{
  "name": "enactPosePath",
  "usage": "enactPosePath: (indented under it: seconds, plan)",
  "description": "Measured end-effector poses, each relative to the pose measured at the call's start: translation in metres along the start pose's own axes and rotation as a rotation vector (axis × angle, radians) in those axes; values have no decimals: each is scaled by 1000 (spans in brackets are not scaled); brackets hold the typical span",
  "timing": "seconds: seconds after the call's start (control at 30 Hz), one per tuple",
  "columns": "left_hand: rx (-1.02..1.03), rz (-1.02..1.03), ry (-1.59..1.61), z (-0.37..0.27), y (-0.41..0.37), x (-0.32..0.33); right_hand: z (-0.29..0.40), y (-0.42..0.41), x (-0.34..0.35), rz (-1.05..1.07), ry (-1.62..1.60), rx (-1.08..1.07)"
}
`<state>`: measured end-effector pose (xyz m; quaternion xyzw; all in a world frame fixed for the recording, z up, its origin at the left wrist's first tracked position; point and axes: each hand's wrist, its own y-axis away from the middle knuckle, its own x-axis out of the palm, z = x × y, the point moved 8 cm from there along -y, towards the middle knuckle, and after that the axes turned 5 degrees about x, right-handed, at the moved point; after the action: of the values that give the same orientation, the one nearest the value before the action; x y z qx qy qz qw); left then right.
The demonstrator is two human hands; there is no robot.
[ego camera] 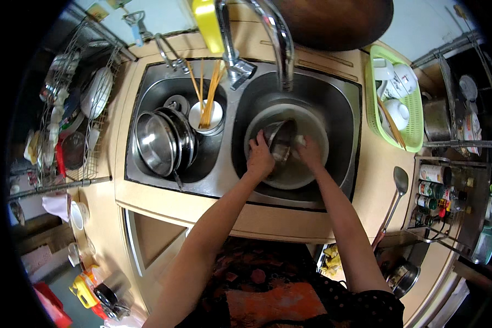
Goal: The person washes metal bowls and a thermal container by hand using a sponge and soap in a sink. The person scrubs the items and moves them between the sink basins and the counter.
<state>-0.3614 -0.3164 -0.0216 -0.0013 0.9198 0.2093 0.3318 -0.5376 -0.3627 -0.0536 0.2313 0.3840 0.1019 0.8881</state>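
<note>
In the right sink basin (344, 123) stands a round metal basin (295, 182) with cloudy water. My left hand (261, 158) grips the near-left rim of a tilted metal bowl (281, 137) inside it. My right hand (310, 153) is at the bowl's right, its fingers around a small pale thing (300, 140), blurred; whether that is a sponge or cloth I cannot tell. The faucet (285, 61) arches above the basin. In the left sink basin (207, 164), metal bowls (156, 143) lean in a stack beside a white bowl (197, 115) holding chopsticks (211, 94).
A green plastic basket (415, 123) of white bowls stands right of the sink, with a metal spatula (401, 180) nearer me. Wire racks flank both sides; the left one (102, 151) holds dishes. A large wok-like brown round thing (336, 20) stands behind the faucet, beside a yellow container (208, 24).
</note>
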Motion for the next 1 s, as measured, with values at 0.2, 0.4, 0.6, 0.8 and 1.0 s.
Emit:
enactPosePath:
  seconds: [0.2, 0.4, 0.6, 0.8, 1.0]
  plan:
    - [343, -158, 44, -18, -15, 18, -27, -9, 67, -389, 685, -591]
    - [409, -164, 402, -7, -31, 24, 4, 29, 124, 629, -92, -89]
    - [301, -213, 392, 2, -46, 18, 10, 34, 121, 624, -574, -184]
    - [391, -127, 146, -17, -53, 1, -44, 5, 99, 268, 917, -609]
    - [207, -98, 148, 7, -67, -1, -8, -24, 82, -123, 1214, -496]
